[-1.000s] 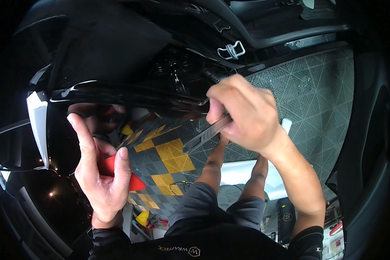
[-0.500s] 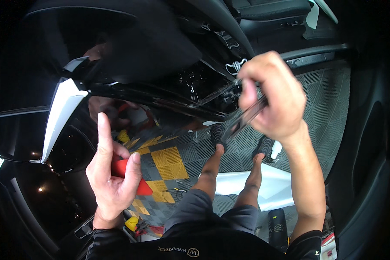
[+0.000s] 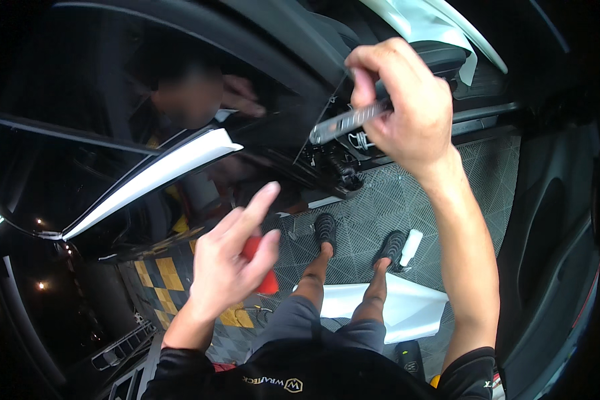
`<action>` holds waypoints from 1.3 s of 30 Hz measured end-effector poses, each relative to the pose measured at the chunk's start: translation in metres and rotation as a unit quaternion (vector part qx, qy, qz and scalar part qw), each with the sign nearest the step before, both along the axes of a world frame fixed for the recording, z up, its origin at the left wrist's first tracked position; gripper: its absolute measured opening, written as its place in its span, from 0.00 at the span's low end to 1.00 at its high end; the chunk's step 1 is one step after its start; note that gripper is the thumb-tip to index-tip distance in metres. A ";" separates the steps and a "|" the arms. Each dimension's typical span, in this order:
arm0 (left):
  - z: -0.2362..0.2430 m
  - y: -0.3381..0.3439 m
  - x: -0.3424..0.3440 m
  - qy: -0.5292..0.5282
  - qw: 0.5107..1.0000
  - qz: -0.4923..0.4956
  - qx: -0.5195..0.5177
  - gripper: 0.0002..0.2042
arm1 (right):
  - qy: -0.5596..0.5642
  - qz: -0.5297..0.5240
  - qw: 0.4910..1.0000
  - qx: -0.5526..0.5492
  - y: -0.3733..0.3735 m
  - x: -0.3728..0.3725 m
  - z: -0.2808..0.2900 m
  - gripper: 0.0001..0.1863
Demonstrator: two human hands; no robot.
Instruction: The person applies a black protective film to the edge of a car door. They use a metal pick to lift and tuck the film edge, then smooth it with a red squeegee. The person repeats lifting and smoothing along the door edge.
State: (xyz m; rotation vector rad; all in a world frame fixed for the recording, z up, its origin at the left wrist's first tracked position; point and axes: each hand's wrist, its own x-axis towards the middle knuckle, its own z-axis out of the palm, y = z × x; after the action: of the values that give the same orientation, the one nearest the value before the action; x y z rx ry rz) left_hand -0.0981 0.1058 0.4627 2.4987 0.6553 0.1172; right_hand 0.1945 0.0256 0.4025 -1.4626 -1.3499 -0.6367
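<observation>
My left hand [image 3: 230,260] is closed round a red squeegee [image 3: 267,283], with the index finger stretched out toward the glossy black car panel [image 3: 273,123]. Higher up, my right hand [image 3: 407,107] grips a slim metal utility knife [image 3: 343,125]; its ridged handle sticks out to the left of my fist, and I cannot make out the blade. A long white strip of film [image 3: 160,175] runs along the black bodywork left of both hands. Neither hand touches this strip. My right hand is over the door opening, near the panel's edge.
A white sheet [image 3: 407,313] lies on the grey tiled floor [image 3: 440,193] around my legs. Beside my right foot is a white bottle [image 3: 412,245]. A black door panel [image 3: 553,227] stands at the right; pale film [image 3: 440,27] hangs at the top.
The view has shifted against the car. My left hand has moved right and slightly down with the squeegee. My right hand is higher, and the knife handle has swung toward level.
</observation>
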 end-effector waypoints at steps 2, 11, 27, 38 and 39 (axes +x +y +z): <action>0.004 -0.001 0.012 0.041 0.999 -0.019 -0.009 0.28 | -0.038 -0.018 0.999 0.024 0.009 0.007 0.019 0.08; 0.018 -0.007 0.043 0.023 0.998 0.052 -0.025 0.28 | -0.142 -0.031 0.986 0.083 0.027 0.025 0.103 0.12; -0.025 -0.009 -0.030 0.124 0.905 -0.137 -0.384 0.20 | 0.514 -0.457 0.682 -0.250 -0.214 -0.152 -0.060 0.20; -0.052 -0.030 -0.006 0.144 0.811 -0.058 -0.564 0.15 | 0.566 -0.036 0.789 -0.235 -0.146 -0.269 0.018 0.27; -0.052 -0.035 -0.003 0.095 0.810 -0.014 -0.579 0.16 | 0.527 -0.053 0.806 -0.265 -0.152 -0.264 0.022 0.28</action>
State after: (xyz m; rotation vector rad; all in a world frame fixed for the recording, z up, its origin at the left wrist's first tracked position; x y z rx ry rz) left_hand -0.1010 0.0705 0.4106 1.3202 0.5168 -0.4355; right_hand -0.0690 -0.1261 0.4242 -1.8886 -0.5344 0.5462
